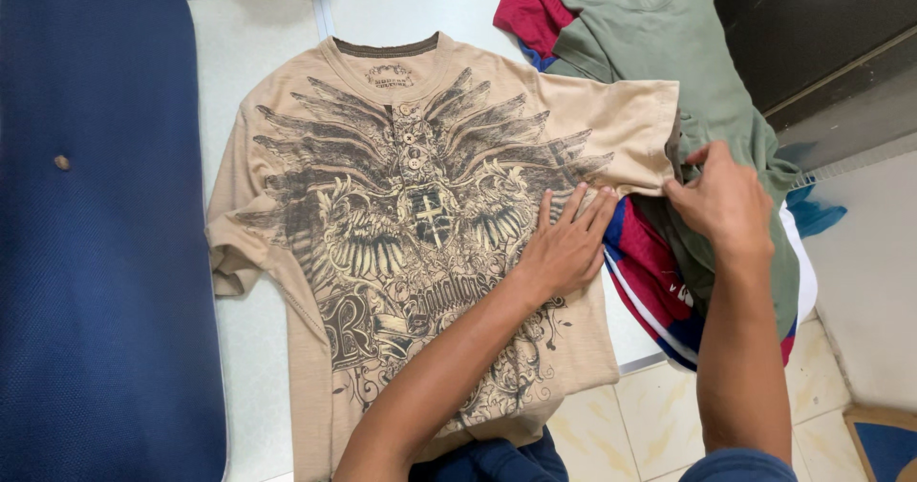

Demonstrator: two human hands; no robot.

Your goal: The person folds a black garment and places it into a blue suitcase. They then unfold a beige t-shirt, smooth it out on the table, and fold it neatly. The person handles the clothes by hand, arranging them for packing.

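A tan T-shirt [382,205] with a dark winged print and small buttons lies flat, front up, on a white surface [258,42]. My left hand [565,243] rests palm down on the shirt's right side, fingers spread. My right hand [726,200] pinches the edge of the shirt's right sleeve [621,128], which lies over a pile of clothes.
A pile of clothes sits to the right: an olive green shirt [659,33], a red garment [521,9] and a red, white and blue one [659,281]. A blue padded surface [95,234] runs along the left. Tiled floor [650,415] shows below.
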